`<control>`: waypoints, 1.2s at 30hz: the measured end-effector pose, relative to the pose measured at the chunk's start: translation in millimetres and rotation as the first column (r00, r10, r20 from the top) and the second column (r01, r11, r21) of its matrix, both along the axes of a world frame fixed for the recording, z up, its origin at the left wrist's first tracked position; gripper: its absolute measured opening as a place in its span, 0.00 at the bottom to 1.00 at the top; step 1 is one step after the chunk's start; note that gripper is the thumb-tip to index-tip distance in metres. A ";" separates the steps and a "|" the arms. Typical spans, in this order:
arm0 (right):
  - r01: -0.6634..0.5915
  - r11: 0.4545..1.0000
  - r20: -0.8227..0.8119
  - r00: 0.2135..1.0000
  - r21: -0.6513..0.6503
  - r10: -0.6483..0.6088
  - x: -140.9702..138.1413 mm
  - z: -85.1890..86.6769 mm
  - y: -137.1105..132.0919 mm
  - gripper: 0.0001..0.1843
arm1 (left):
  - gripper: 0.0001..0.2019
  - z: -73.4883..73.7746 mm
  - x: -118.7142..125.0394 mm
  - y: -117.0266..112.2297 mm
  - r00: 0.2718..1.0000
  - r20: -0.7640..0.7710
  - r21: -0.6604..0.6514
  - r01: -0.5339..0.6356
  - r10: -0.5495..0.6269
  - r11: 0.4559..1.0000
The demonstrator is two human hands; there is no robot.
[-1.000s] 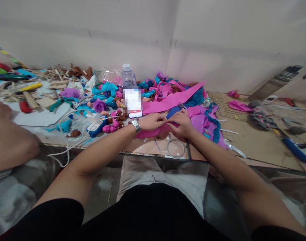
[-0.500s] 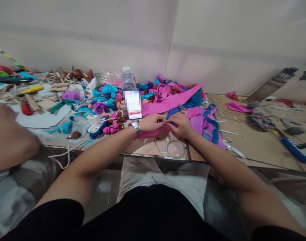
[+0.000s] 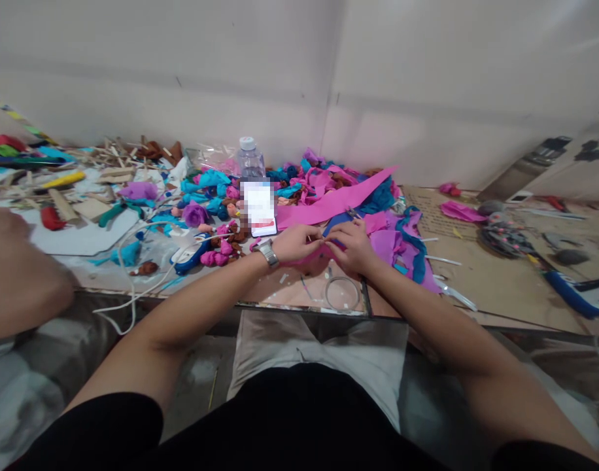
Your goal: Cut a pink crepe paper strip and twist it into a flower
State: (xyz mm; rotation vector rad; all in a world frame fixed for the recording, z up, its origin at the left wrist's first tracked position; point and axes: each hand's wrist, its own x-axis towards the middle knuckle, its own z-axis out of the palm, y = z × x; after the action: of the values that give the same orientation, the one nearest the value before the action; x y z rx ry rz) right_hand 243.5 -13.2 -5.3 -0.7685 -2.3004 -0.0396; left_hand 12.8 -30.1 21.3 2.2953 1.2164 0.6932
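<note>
My left hand (image 3: 298,243), with a metal watch (image 3: 267,252) at the wrist, is closed in a pinch on a piece of pink crepe paper (image 3: 313,260). Against its fingertips, my right hand (image 3: 352,247) pinches the same paper, and the fingers hide most of it. Beyond them a long pink crepe paper strip (image 3: 331,204) lies across the bench. By the right hand's fingers are scissors (image 3: 351,213) and a flat blue thing (image 3: 335,221). A roll of clear tape (image 3: 342,293) lies just in front of my hands.
A phone (image 3: 261,209) leans before a plastic bottle (image 3: 251,159). Crumpled coloured paper (image 3: 195,213) and wood scraps (image 3: 116,171) cover the left side. A white cable (image 3: 133,288) hangs over the edge. Another person's arm (image 3: 27,271) is at far left; cardboard (image 3: 466,255) lies right.
The view has shifted slightly. Both hands stay together at the pink crepe paper, with only a small shift of the fingers.
</note>
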 end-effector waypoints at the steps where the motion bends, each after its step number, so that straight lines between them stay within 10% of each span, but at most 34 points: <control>1: 0.004 1.000 -0.006 1.000 -0.006 -0.004 0.0 -0.6 0.4 0.05 | 0.17 -0.7 0.3 0.2 1.000 0.002 0.010 -0.002 0.002 1.000; 20: -0.017 0.997 -0.075 0.997 -0.072 0.011 -0.7 -1.9 3.9 0.09 | 0.12 -11.2 1.0 4.9 0.997 -0.078 0.353 0.027 0.000 0.935; 36: -0.049 0.994 -0.068 0.997 -0.093 0.042 1.2 -4.4 6.9 0.10 | 0.09 -15.1 0.1 5.9 0.995 -0.097 0.337 0.052 -0.020 0.940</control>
State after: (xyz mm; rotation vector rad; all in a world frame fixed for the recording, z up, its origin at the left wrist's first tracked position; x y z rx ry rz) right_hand 244.7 -6.3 -9.7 -0.7534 -2.2695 0.1144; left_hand 12.9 -24.1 6.3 2.6502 1.1658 0.8480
